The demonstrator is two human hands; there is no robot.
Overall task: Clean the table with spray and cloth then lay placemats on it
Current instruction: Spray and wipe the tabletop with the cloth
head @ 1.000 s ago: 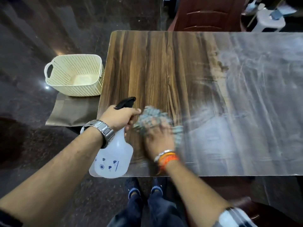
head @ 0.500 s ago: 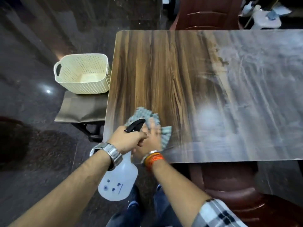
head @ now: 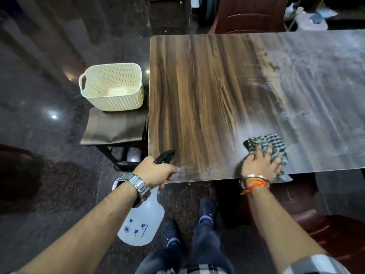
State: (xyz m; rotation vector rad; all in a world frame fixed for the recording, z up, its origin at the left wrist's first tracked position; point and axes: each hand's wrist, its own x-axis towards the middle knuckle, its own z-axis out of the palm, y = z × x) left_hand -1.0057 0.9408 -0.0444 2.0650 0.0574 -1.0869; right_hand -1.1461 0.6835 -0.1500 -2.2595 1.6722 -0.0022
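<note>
A wood-grain table (head: 207,95) fills the upper right; its right part looks hazy and streaked. My left hand (head: 156,172) grips the neck of a translucent white spray bottle (head: 144,220) with a black trigger, held just off the table's near-left corner. My right hand (head: 260,166) lies flat on a grey checked cloth (head: 266,143), pressing it on the table near the front edge. Brown placemats (head: 114,127) lie stacked on a low stand left of the table.
A cream perforated basket (head: 112,87) sits on the placemats beside the table's left edge. A dark red chair (head: 248,14) stands at the far side, another chair (head: 324,224) at the near right. My feet (head: 189,224) are on the dark polished floor.
My right hand has slid the cloth to the right along the front edge, away from the left hand. The bottle stays in my left hand by the near-left corner.
</note>
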